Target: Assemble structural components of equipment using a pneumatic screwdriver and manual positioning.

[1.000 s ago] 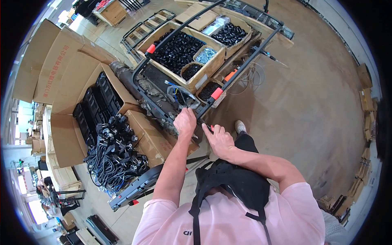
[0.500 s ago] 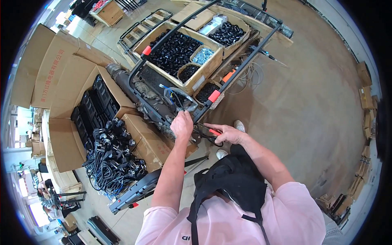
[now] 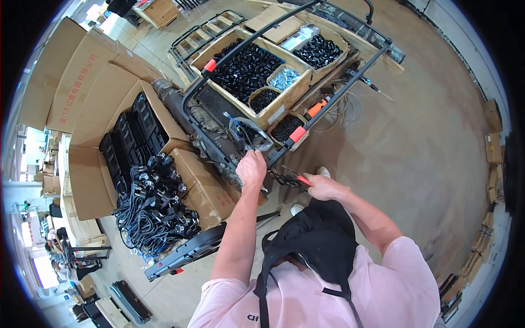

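My left hand (image 3: 252, 168) is closed in a pinch around a black cable (image 3: 249, 141), just in front of the metal frame. Beyond the fingers, the cable's end splits into thin blue and yellow wires (image 3: 236, 121), close to a clear plastic bag (image 3: 262, 142). To its right, my right hand (image 3: 326, 187) is closed round a red-handled tool (image 3: 304, 180); its exact kind is hard to make out. Loops of black cable (image 3: 285, 178) hang between the two hands, beside the tool's front end.
An open cardboard box (image 3: 85, 183) at left holds black plastic housings (image 3: 134, 131) and a heap of plug cables (image 3: 150, 218). A dark tubular frame (image 3: 188, 104) surrounds bins of black parts (image 3: 249, 65) and silver screws (image 3: 284, 78). An orange-bodied tool (image 3: 316, 108) lies beside them.
My right hand has moved slightly right and down with the red-handled tool, its fingers now curled round the handle. My left hand still pinches the cable. The whole view has shifted a little.
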Demonstrator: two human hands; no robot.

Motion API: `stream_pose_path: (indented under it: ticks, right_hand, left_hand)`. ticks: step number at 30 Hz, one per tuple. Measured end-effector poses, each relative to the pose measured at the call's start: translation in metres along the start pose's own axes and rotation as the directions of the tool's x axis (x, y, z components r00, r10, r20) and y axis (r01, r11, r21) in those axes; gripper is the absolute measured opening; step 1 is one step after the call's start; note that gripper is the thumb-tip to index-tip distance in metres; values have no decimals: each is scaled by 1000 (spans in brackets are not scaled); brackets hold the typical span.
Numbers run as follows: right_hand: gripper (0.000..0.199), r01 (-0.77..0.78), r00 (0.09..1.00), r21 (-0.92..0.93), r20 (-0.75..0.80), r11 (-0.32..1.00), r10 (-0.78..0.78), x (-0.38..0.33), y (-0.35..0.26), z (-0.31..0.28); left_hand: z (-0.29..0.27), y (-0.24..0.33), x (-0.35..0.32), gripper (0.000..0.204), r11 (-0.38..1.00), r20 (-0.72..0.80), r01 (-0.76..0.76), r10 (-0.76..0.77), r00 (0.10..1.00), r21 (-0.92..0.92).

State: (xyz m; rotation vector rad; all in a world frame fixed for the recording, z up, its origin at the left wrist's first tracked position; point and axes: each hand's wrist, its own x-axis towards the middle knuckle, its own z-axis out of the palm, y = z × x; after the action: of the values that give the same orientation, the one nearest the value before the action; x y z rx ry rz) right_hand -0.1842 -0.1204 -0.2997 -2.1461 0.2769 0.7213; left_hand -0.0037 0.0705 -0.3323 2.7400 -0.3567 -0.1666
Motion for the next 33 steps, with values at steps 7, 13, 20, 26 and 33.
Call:
stream_pose_path:
  ticks: [7,13,20,26,33]
  right_hand:
    - [44,-80,994,9,-75,997,81,55,82,-2]
    - [61,-197,975,93,-82,976,205,134,67,13]
    - [12,-422,906,592,250,687,341,226,68,80]
    - [13,-499,864,811,442,304,241,241,93,82]
    - [27,-525,846,791,525,314,94,251,96,53]
  left_hand:
    - [-1,11,3,44,999,38,39,-39,998,-6]
    - [-2,11,1,42,997,33,53,-55,998,53]
    - [-5,-7,-11,37,987,-25,141,-139,990,72]
    - [-5,12,-4,36,987,-22,158,-158,987,2]
    - [-15,18,-5,26,976,-57,210,-213,975,-51]
